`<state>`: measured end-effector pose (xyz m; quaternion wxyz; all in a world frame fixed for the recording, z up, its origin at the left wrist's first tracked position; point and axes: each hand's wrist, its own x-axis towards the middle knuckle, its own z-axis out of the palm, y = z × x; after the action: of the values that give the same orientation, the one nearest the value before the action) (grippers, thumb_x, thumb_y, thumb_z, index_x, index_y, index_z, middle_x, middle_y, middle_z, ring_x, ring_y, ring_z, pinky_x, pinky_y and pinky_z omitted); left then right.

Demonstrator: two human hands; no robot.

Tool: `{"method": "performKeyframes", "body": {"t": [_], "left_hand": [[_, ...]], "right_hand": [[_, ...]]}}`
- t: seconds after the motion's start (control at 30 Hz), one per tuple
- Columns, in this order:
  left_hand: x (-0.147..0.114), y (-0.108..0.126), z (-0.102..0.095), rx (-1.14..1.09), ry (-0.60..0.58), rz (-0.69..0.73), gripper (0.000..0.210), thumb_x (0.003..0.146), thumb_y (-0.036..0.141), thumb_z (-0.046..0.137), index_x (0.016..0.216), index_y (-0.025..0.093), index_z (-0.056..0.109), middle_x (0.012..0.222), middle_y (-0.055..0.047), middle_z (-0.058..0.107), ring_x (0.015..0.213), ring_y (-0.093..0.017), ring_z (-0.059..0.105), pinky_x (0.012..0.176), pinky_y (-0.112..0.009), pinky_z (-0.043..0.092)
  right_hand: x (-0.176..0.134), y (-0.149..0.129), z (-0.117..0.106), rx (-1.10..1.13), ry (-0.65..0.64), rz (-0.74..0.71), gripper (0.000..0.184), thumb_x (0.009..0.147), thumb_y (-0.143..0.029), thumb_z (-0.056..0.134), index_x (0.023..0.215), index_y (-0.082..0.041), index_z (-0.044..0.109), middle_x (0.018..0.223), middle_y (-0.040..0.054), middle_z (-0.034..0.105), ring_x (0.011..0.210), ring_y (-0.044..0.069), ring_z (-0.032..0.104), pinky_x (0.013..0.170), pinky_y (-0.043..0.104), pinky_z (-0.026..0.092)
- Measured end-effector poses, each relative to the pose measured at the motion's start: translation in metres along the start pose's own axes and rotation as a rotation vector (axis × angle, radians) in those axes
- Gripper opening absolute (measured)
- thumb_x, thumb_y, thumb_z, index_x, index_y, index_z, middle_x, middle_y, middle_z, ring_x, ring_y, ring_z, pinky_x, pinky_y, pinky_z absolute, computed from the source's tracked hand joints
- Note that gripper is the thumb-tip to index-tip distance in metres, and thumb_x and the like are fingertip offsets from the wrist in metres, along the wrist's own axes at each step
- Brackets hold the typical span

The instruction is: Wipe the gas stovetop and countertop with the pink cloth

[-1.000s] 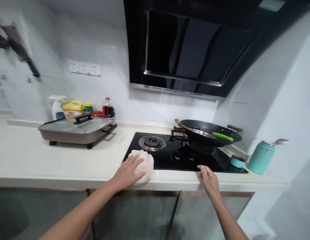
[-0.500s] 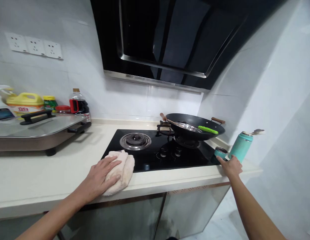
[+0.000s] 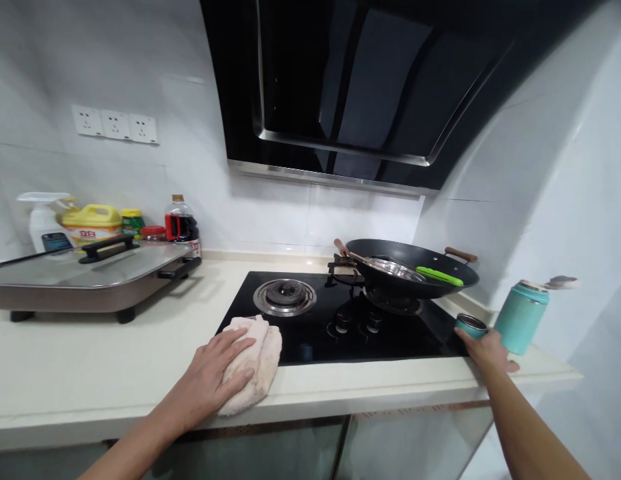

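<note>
Resting on cloth (image 3: 264,363): left hand (image 3: 215,370) | touching teal cup (image 3: 471,327): right hand (image 3: 490,353)

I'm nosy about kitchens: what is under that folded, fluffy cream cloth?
The cloth under the left hand lies across the left front corner of the glossy black cooktop and the white countertop, which show around it. That corner itself and anything else beneath cannot be seen.
</note>
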<state>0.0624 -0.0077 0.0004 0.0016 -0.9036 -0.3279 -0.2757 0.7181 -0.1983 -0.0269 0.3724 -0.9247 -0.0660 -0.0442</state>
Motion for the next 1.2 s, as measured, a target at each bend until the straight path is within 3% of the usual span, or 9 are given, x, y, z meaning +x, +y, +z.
{"method": "performKeyframes", "body": {"t": [0.17,0.37,0.53,0.67,0.83,1.03,1.2], "left_hand": [[0.001,0.003,-0.002,-0.022,0.006,0.0,0.05,0.099,0.06,0.05,0.143,0.039,0.063,0.157,-0.002,0.054,0.141,-0.032,0.05,0.111,-0.048,0.046],[0.001,0.001,0.002,-0.036,0.025,0.0,0.048,0.099,0.059,0.052,0.141,0.04,0.064,0.156,-0.002,0.054,0.14,-0.033,0.052,0.109,-0.049,0.048],[0.0,-0.003,0.011,-0.096,0.069,-0.08,0.061,0.096,0.063,0.055,0.149,0.032,0.057,0.164,-0.009,0.042,0.145,-0.035,0.045,0.115,-0.053,0.042],[0.002,-0.001,0.012,-0.147,0.053,-0.154,0.072,0.094,0.065,0.057,0.156,0.028,0.048,0.161,-0.012,0.045,0.148,-0.035,0.042,0.119,-0.053,0.038],[0.003,0.006,0.006,-0.159,0.004,-0.207,0.064,0.092,0.06,0.061,0.147,0.027,0.058,0.159,-0.012,0.049,0.147,-0.036,0.042,0.118,-0.054,0.036],[0.002,0.012,0.0,-0.173,-0.017,-0.235,0.062,0.091,0.058,0.063,0.144,0.027,0.06,0.16,-0.013,0.049,0.148,-0.035,0.042,0.12,-0.054,0.034],[0.002,0.013,-0.002,-0.179,-0.038,-0.249,0.061,0.092,0.057,0.063,0.145,0.028,0.059,0.16,-0.012,0.047,0.149,-0.033,0.04,0.121,-0.054,0.032]], "right_hand": [[-0.021,-0.002,-0.009,-0.038,0.014,-0.061,0.085,0.074,-0.071,0.063,0.14,-0.019,0.048,0.138,0.0288,0.062,0.138,0.046,0.053,0.113,0.066,0.029],[-0.077,-0.003,-0.021,-0.018,-0.01,-0.2,0.081,0.074,-0.067,0.062,0.136,-0.016,0.052,0.127,0.0251,0.07,0.13,0.043,0.06,0.118,0.063,0.027],[-0.165,-0.002,-0.031,0.238,-0.091,-0.355,0.086,0.068,-0.074,0.066,0.135,-0.02,0.052,0.125,0.0163,0.071,0.119,0.04,0.065,0.11,0.057,0.043],[-0.259,-0.009,-0.045,0.522,-0.242,-0.455,0.073,0.068,-0.065,0.074,0.126,-0.024,0.057,0.121,0.0101,0.073,0.113,0.034,0.068,0.093,0.043,0.056],[-0.358,-0.016,-0.059,0.743,-0.452,-0.518,0.066,0.072,-0.052,0.078,0.13,-0.031,0.057,0.129,0.0057,0.072,0.121,0.032,0.066,0.102,0.043,0.055],[-0.433,-0.023,-0.077,0.949,-0.701,-0.619,0.079,0.063,-0.04,0.087,0.136,-0.032,0.058,0.137,0.0091,0.069,0.126,0.035,0.065,0.105,0.047,0.056],[-0.476,-0.034,-0.115,1.008,-0.731,-0.78,0.079,0.069,-0.034,0.085,0.142,-0.027,0.056,0.135,0.011,0.069,0.123,0.031,0.067,0.1,0.038,0.058]]}}
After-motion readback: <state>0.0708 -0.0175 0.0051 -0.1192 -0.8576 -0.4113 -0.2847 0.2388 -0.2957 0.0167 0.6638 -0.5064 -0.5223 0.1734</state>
